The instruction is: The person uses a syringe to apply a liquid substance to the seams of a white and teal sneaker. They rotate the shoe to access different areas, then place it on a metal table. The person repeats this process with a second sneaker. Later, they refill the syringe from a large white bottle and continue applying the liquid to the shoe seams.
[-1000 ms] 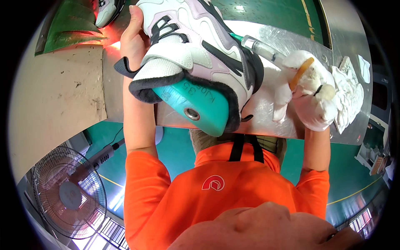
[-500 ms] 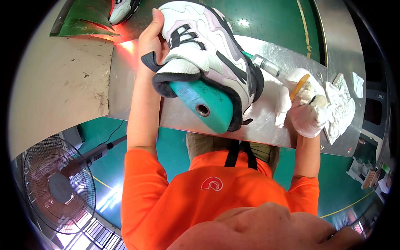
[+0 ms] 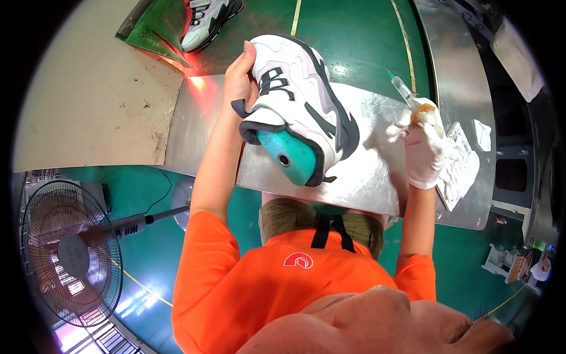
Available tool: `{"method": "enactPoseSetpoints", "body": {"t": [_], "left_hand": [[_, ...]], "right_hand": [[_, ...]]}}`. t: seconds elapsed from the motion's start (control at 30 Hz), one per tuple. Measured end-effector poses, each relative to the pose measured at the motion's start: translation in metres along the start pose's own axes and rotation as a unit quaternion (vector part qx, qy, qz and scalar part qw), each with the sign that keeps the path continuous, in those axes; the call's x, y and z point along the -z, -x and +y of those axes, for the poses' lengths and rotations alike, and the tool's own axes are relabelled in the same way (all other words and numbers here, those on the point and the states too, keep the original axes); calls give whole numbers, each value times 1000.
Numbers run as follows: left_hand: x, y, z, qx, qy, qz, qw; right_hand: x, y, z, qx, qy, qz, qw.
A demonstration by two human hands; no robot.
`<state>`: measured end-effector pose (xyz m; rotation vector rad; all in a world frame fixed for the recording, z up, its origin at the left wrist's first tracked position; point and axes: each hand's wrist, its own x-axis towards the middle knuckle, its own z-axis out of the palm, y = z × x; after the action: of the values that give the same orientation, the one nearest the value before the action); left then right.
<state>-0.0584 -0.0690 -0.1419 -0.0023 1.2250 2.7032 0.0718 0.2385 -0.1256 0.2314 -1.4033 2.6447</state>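
Observation:
My bare left hand (image 3: 240,82) grips a white, pale-lilac and black sneaker (image 3: 298,88) from its left side, above the metal bench. Inside its collar sits a teal shoe last (image 3: 290,156) with a round metal-rimmed hole. My right hand (image 3: 425,150), in a white glove, is closed on a clear syringe (image 3: 402,88) to the right of the shoe. The syringe's green needle tip points up and away, apart from the sneaker. A yellowish-brown strip (image 3: 422,111) shows at the gloved fingers; its kind is unclear.
A similar sneaker (image 3: 207,23) lies far left beside a green flap (image 3: 150,29) and red glow. White crumpled cloth (image 3: 460,168) rests on the metal bench (image 3: 365,183) at right. A cream panel (image 3: 112,100) borders the left; a fan (image 3: 73,253) stands below it.
My right hand has drawn the syringe away from the sneaker's sole edge and turned its tip upward. My left hand still holds the sneaker. The view has shifted, showing more of the far sneaker.

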Motion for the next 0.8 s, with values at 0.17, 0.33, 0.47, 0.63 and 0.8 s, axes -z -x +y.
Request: {"method": "enactPoseSetpoints", "body": {"t": [0.17, 0.33, 0.47, 0.63, 0.8], "left_hand": [[-5, 5, 1, 3, -6, -12, 1000], [-9, 11, 3, -17, -53, -6, 998], [-16, 15, 6, -39, -50, -16, 998], [-18, 17, 8, -82, -77, -15, 994], [-23, 22, 9, -82, -58, 0, 995]], "right_hand": [[-8, 3, 1, 9, 126, 46, 991], [-21, 5, 7, 15, 214, 102, 971], [-28, 4, 13, 21, 286, 126, 950], [-45, -8, 12, 51, 384, 126, 913], [-65, -25, 11, -17, 314, 81, 946]]}}
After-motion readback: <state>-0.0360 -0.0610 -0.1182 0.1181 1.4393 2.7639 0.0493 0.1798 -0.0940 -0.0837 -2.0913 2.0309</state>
